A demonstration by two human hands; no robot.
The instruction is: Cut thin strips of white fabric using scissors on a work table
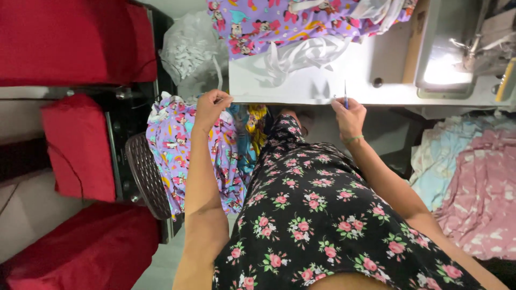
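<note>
My left hand (210, 106) is closed at the front edge of the white sewing table (322, 80), pinching what looks like a thin white strip against the edge. At the same edge, further right, my right hand (349, 115) grips a small blue-handled snipper (345, 96) that points up. White elastic strips (301, 53) lie in a loose pile on the table, next to purple cartoon-print fabric (269, 24) at its back. My lap is covered by a black dress with pink flowers.
A sewing machine (457, 48) stands at the table's right. More purple print pieces (172, 145) hang over a dark basket (145, 177) by my left knee. Red fabric stacks (75, 145) fill the left; pink and pale blue fabric (473, 182) lies at right. A plastic bag (188, 48) sits behind.
</note>
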